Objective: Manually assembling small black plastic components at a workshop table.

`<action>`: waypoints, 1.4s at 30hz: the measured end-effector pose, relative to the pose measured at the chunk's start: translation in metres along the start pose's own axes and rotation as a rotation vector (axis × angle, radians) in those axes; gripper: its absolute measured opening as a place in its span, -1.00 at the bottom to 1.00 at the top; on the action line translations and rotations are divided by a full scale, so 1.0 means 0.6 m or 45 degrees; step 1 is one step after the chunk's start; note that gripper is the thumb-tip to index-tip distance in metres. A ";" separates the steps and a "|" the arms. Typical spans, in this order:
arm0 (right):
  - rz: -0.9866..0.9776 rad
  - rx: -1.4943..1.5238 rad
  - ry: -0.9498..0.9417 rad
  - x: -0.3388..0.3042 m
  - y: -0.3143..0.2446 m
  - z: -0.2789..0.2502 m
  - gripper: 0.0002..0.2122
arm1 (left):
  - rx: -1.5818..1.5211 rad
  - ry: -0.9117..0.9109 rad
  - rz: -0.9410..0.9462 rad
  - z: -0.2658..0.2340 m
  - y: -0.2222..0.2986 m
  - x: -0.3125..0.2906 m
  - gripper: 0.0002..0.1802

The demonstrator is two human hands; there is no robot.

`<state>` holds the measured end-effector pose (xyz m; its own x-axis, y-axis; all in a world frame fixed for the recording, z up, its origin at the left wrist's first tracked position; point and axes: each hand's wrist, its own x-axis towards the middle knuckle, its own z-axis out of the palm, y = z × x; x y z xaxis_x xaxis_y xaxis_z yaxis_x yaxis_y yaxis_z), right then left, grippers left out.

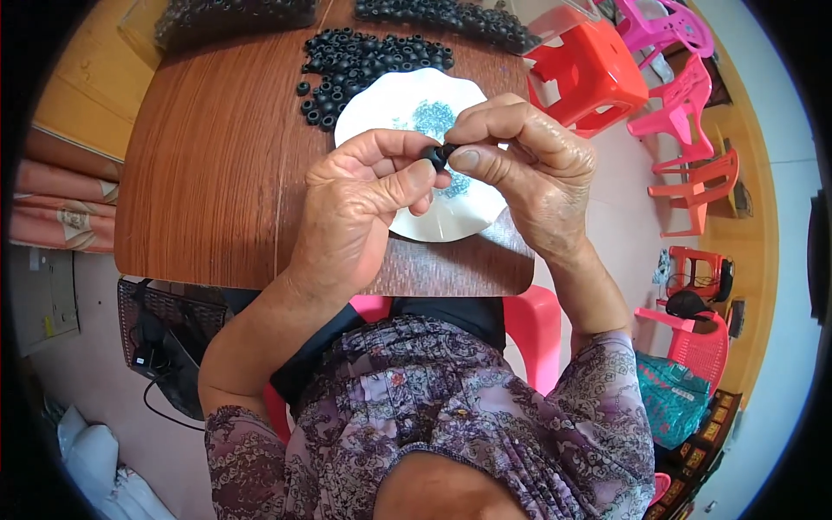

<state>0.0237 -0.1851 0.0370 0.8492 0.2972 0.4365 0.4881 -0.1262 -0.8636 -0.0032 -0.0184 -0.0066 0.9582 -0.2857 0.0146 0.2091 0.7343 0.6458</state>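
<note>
Above a white wavy-edged plate point(431, 230) with a blue pattern, my two hands meet at their fingertips. My left hand point(360, 186) pinches a small black round piece point(432, 157) between thumb and fingers. Against it, the thumb and index finger of my right hand point(542, 165) close on another small dark piece point(448, 150), mostly covered by the fingertips. The two pieces touch or nearly touch; whether they are joined I cannot tell. Beyond the plate lies a loose pile of black round pieces point(368, 61), many showing a hole.
Two clear containers of black pieces stand at the far side of the brown wooden table point(199, 182), left point(234, 16) and right point(451, 22). A red stool point(598, 74) stands off its right corner, with pink chairs point(680, 113) beyond. A dark woven basket point(165, 334) sits at lower left.
</note>
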 end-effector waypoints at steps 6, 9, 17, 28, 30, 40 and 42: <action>-0.058 -0.018 0.027 -0.003 0.009 0.008 -0.86 | 0.012 0.035 0.017 0.006 0.000 -0.001 -0.77; -0.016 0.022 0.076 -0.013 0.010 0.016 -0.86 | 0.084 0.085 0.031 0.008 -0.001 -0.004 -0.79; -0.276 -0.343 -0.020 -0.027 0.017 0.023 -0.71 | 0.096 0.211 0.008 0.008 -0.002 -0.009 -0.78; -0.563 -0.621 0.123 -0.011 0.014 0.032 -0.64 | 0.015 0.251 -0.022 0.037 0.007 -0.003 -0.78; -0.680 -0.716 0.138 -0.007 0.009 0.025 -0.62 | 0.014 0.270 -0.077 0.042 0.007 -0.002 -0.76; -0.957 -0.828 0.357 0.005 0.017 0.028 -0.76 | 0.071 0.109 0.070 0.023 -0.011 0.014 -0.70; -0.990 -0.846 0.352 0.007 0.016 0.023 -0.76 | 0.086 0.142 0.077 0.024 -0.015 0.018 -0.70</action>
<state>0.0294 -0.1720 0.0270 0.2318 0.3037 0.9242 0.8581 -0.5113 -0.0472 0.0026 -0.0369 -0.0011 0.9853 -0.1688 -0.0274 0.1400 0.7041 0.6962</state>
